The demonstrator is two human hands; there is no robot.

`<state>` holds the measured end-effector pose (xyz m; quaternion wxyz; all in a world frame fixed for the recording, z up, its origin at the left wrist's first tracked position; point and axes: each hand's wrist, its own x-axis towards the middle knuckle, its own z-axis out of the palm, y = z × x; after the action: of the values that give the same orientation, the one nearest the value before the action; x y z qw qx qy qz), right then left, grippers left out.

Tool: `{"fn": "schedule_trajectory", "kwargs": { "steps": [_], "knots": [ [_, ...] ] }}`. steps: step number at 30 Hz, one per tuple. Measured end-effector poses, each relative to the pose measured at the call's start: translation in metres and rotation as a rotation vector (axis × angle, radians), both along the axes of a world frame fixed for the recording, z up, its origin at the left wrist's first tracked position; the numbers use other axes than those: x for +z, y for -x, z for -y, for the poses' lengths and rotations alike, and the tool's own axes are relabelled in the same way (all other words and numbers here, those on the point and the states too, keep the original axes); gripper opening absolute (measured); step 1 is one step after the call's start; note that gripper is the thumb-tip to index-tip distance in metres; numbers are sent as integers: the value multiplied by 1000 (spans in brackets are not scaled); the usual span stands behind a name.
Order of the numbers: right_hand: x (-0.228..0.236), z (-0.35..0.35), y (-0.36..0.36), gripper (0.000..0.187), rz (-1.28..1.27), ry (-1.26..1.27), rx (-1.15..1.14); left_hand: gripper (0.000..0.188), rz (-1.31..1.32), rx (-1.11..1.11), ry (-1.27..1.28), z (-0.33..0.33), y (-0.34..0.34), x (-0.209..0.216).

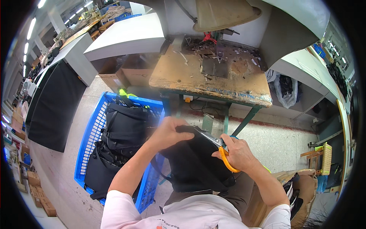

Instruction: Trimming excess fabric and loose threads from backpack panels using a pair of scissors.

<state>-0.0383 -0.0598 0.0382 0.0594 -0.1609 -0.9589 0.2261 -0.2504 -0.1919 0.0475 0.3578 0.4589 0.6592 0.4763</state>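
A black fabric bag [194,164] lies over my lap, its upper edge raised. My left hand [170,133] is closed on that upper edge, thumb pointing right. My right hand [238,152] grips a pair of scissors [227,158] with orange handles, fingers wrapped through the loops. The metal blades point up and left, against the bag's top edge and a short way right of my left thumb. Whether the blades have fabric between them I cannot tell.
To my left stands a blue plastic crate [91,129] with several black bags [124,126]. Ahead is a worn wooden worktable [179,76] with scraps and a lamp-like shade [227,15] above. A cardboard box [305,194] sits at my right, a small wooden stool [324,160] beyond it.
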Motion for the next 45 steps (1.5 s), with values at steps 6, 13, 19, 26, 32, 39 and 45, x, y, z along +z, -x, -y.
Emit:
{"fn": "schedule_trajectory", "kwargs": {
  "steps": [6,13,19,26,32,39,45],
  "knots": [
    [6,-15,8,54,-90,-80,64,22,-69,6,23,-9,-5,0],
    [5,-31,7,53,36,-83,136,23,-71,-1,35,-15,-5,-3],
    [-4,-32,12,53,-66,112,91,24,-79,-50,-27,-23,-3,-1],
    [-57,6,24,49,-477,1184,-248,16,-155,-11,79,-27,27,8],
    [-24,8,61,49,-686,1311,-457,36,-553,-202,-55,-28,66,80],
    [5,-21,110,38,-839,1447,-540,32,-723,65,70,-60,127,93],
    [3,-43,132,30,-925,1670,-619,35,-724,62,59,-111,153,89]
  ]
}}
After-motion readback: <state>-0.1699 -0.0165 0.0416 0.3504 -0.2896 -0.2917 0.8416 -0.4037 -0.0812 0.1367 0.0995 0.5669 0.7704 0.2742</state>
